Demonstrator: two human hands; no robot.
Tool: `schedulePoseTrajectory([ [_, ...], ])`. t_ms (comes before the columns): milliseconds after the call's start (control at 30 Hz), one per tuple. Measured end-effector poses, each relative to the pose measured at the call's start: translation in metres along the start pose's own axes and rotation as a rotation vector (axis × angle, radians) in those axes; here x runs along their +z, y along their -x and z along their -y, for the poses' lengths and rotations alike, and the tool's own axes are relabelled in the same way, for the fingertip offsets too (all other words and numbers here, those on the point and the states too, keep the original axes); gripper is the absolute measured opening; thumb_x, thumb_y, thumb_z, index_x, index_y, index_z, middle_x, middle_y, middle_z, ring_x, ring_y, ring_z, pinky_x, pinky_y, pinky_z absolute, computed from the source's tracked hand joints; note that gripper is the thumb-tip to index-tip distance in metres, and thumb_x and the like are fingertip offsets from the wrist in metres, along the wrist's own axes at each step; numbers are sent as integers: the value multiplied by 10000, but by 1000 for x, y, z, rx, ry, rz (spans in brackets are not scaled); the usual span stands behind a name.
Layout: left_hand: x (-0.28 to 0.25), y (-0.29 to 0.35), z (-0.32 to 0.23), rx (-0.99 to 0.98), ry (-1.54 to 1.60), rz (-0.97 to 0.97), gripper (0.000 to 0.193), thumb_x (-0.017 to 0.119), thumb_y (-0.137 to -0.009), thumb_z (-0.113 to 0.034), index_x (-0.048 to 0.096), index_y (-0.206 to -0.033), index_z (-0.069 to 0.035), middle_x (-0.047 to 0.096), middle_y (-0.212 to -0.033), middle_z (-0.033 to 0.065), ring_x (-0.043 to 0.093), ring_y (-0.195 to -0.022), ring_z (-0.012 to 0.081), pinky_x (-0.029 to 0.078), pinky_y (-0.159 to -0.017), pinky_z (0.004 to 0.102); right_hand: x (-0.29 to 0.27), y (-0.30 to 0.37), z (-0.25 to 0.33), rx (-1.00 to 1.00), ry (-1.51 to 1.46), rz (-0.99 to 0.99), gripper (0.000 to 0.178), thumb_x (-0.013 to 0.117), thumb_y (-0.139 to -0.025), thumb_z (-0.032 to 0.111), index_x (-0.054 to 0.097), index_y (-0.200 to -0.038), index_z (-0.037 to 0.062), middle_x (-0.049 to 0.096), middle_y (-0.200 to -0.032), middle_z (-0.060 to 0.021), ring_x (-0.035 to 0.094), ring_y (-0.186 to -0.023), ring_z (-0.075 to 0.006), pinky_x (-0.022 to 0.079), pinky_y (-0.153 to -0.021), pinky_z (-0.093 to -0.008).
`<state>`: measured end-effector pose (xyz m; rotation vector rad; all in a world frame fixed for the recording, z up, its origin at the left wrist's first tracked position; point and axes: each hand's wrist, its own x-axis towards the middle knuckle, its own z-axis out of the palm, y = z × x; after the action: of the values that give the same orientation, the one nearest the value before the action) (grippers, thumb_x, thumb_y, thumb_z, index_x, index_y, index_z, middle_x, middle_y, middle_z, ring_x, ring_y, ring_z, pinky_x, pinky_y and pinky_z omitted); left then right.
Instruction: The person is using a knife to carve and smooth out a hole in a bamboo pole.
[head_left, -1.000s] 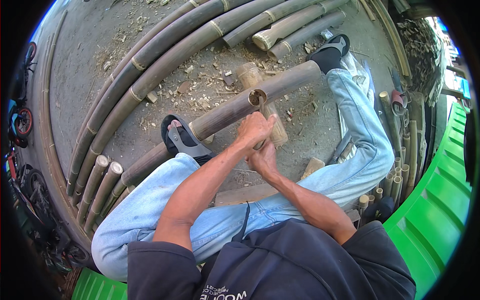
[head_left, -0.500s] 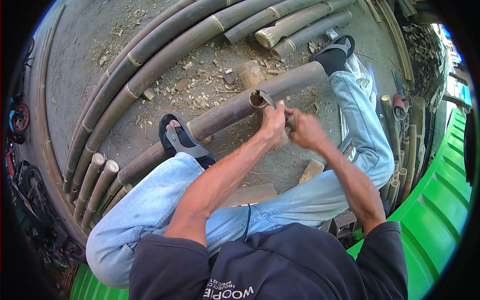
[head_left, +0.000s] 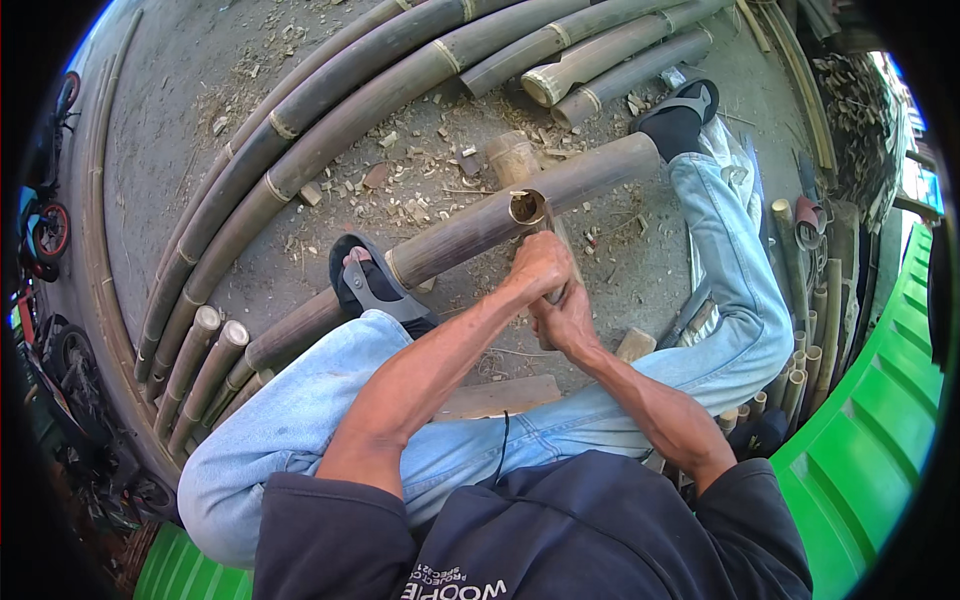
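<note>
Across the ground in front of me lies a thick brown bamboo pole with a round hole cut in its upper side. Just below this hole, my left hand is closed around a slim hand tool, its fist hiding most of it. My right hand is closed too, pressed up beneath the left fist at the tool's near end. A grey bit of the tool shows between the two hands; its working end cannot be made out. My sandalled left foot rests against the pole.
Several long bamboo poles curve across the far left. A short bamboo crosspiece lies under the worked pole, amid pale chips. My right foot is by the pole's far end. Right are upright bamboo pieces and a green ribbed panel.
My right hand has come in from the right to just under the left one. The left hand has shifted slightly down; the blade earlier seen at the hole no longer shows.
</note>
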<state>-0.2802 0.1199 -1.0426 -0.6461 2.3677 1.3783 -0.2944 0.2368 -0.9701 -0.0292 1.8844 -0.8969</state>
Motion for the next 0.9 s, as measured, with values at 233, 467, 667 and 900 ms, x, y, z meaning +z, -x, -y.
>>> schedulePoseTrajectory([
  [233,-4,-40,-35,-597,800,-185,257,557,-951,-183,668,-969,48,694,-931,196,698,-805,334,559,-662,500,-108,-71,70,-444,765,327,482,772,-736,229,648,-1123,-31,738,-849,-223,736,-784,-356,580,-726,-462],
  [467,22,-48,-64,-723,1599,-451,213,575,-932,-177,515,-1085,-42,591,-985,135,651,-907,282,610,-739,497,-142,-106,110,-292,1100,577,451,754,-705,230,661,-1077,-9,733,-912,-247,718,-857,-402,560,-803,-472],
  [667,65,-31,-40,-744,1072,-595,291,552,-958,-202,605,-1012,79,668,-964,207,689,-871,324,604,-811,472,-124,-123,42,-544,967,561,460,797,-720,252,676,-1085,-1,738,-935,-254,716,-878,-435,551,-800,-495],
  [900,1,17,-42,-562,241,-203,436,553,-958,-266,724,-924,134,699,-963,379,724,-984,480,592,-866,485,-58,-49,12,10,317,409,351,782,-820,202,667,-1047,-40,727,-845,-152,702,-706,-199,575,-638,-406],
])
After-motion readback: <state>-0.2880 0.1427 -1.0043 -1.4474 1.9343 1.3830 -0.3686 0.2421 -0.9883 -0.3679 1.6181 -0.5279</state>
